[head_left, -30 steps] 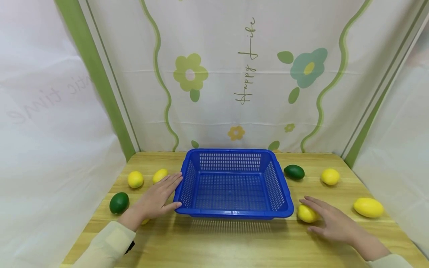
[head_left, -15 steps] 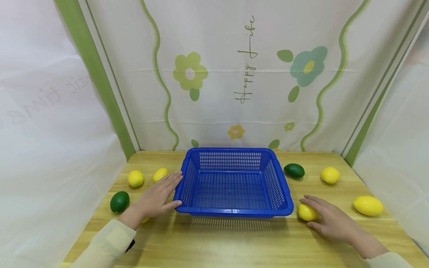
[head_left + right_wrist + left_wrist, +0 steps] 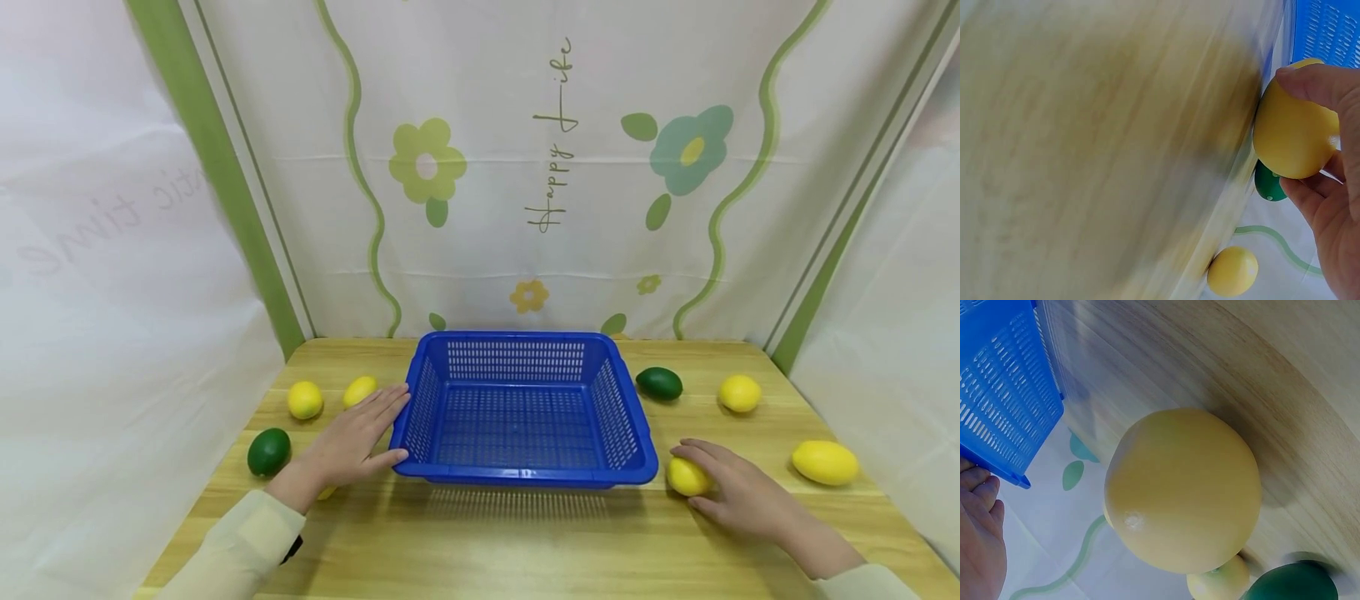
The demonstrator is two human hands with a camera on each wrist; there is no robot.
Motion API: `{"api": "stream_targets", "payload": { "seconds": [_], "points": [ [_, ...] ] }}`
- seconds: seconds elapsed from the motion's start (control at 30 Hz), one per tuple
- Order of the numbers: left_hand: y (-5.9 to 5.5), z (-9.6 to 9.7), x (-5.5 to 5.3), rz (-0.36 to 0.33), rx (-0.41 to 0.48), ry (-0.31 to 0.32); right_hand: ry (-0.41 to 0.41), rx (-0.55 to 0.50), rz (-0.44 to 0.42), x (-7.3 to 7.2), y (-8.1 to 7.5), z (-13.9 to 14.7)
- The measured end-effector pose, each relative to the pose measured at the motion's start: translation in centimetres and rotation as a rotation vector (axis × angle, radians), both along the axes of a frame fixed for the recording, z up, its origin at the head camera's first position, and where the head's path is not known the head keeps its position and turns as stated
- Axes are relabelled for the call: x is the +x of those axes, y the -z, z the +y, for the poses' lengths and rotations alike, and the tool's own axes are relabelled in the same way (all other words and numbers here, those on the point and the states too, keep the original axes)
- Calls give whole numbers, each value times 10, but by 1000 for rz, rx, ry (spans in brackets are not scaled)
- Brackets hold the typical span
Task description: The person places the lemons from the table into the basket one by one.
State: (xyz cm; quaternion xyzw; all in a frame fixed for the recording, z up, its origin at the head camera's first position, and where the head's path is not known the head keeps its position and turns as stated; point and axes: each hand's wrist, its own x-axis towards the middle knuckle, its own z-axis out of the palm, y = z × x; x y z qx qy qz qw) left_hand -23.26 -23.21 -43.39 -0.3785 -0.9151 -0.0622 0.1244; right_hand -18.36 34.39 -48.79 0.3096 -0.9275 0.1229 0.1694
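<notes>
My left hand (image 3: 348, 442) lies along the left rim of a blue plastic basket (image 3: 525, 478), its fingers straight on the edge. In the left wrist view, a lemon (image 3: 1182, 490) sits close below that wrist; from the head it is mostly hidden by the arm. My right hand (image 3: 750, 497) holds another lemon (image 3: 686, 477) just right of the basket, with fingers over the top and thumb at the near side. The right wrist view shows this lemon (image 3: 1294, 134) between thumb and fingers, at the table surface. Nothing lies in the basket.
Left of the basket are two lemons (image 3: 305, 400) and a dark green fruit (image 3: 268, 452), perhaps an avocado. To the right lie a similar green fruit (image 3: 659, 383), a lemon (image 3: 740, 393) and a longer yellow one (image 3: 825, 462). Printed curtains (image 3: 480, 250) surround the wooden table (image 3: 487, 558).
My right thumb has come in slightly against the lemon. The left hand, the basket and the other fruit have stayed in place.
</notes>
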Motion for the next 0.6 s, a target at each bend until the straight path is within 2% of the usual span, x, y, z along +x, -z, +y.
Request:
{"api": "stream_targets", "payload": {
  "seconds": [0.27,0.6],
  "points": [
    [0,0,-1,9,-15,2,24,-4,-27,1,-2,-1],
    [2,-1,-1,12,-4,0,12,-14,18,-6,-9,2]
  ]
}}
